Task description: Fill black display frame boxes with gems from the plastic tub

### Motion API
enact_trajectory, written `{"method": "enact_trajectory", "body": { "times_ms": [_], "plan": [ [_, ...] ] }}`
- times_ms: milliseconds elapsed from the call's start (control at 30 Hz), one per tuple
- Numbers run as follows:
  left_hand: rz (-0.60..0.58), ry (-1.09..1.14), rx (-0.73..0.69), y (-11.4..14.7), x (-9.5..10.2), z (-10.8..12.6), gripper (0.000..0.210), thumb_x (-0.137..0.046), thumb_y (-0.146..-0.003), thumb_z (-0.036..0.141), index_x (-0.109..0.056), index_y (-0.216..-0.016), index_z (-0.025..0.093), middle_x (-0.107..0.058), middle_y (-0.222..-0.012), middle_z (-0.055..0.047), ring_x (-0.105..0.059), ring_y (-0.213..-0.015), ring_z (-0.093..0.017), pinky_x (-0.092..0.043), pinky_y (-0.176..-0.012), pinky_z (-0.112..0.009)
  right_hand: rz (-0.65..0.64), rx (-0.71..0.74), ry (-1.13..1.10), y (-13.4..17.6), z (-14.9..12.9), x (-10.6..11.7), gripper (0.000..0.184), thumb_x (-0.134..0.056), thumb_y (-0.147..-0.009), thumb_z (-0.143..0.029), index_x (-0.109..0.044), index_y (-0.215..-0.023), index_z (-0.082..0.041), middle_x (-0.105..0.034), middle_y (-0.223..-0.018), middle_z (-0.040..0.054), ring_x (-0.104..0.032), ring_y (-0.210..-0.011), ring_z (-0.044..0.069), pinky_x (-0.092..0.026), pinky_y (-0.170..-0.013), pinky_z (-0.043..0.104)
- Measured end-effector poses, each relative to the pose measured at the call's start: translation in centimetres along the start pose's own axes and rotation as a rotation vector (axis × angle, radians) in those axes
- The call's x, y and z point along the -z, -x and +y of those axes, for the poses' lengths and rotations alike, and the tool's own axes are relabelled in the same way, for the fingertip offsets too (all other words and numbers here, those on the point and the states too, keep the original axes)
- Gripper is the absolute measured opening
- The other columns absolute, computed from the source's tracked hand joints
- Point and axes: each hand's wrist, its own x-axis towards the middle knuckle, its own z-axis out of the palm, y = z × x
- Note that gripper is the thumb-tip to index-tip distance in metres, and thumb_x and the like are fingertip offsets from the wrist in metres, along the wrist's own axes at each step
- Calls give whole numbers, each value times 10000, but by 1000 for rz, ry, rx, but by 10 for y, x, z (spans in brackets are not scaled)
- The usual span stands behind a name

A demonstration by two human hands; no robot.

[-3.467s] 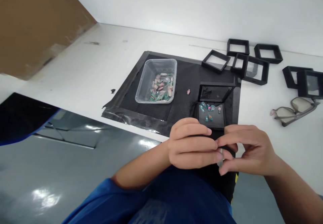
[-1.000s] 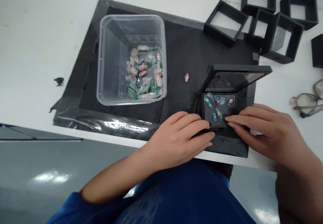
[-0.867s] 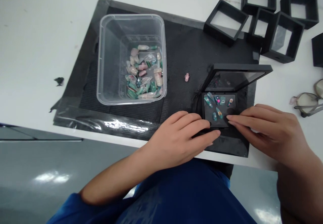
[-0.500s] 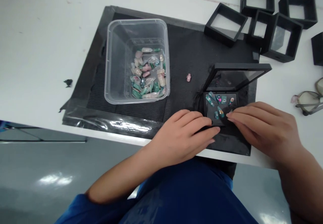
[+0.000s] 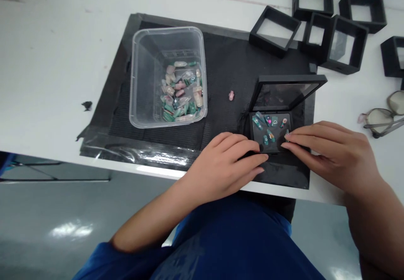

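A small black display box lies open on the mat, its clear-windowed lid tilted up at the back. Several teal decorated false nails are spread on its dark base. My left hand is closed on the box's near left corner, fingertips along the front edge. At the right side of the base, my right hand pinches a small false nail between thumb and fingers; the fingers partly cover it. A single pink false nail lies on the mat, left of the box.
A clear plastic tub holding many loose false nails stands on the black mat. Several black frames sit at the back right. Eyeglasses rest on the white table at the right; a black scrap lies left.
The whole view has shifted slightly. My right fingers have moved a little on the box's right side, and the nail between them now shows more clearly. My left hand stays at the box corner.
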Motion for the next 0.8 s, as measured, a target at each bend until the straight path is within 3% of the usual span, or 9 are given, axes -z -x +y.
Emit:
{"method": "enact_trajectory", "body": {
  "times_ms": [167, 467, 800],
  "plan": [
    [-12, 24, -3, 0, -1, -1, 212, -686, -1007, 278, -716, -1200, 196, -763, -1153, -42, -682, -1073, -196, -523, -966, -358, -24, -111, -141, -1, 5, 0, 172, -766, -926, -190, -801, -1037, -317, -823, -1024, 23, -782, -890, 234, -668, -751, 418],
    [-18, 10, -10, 1, -1, -1, 204, -692, -1003, 284, -717, -1190, 205, -763, -1175, -31, -683, -1080, -199, -524, -958, -360, -9, -104, -111, -3, 10, 3, 200, -796, -901, -201, -800, -1050, -335, -801, -1009, 37, -732, -846, 238, -624, -742, 455],
    [-34, 10, -2, 2, -1, 0, 210, -684, -1007, 278, -710, -1201, 202, -760, -1188, -33, -675, -1091, -204, -521, -977, -368, 10, -141, -6, -4, 0, -3, 47, -778, -910, -198, -794, -940, -229, -782, -856, 35, -711, -757, 197, -572, -639, 365]
  ]
}}
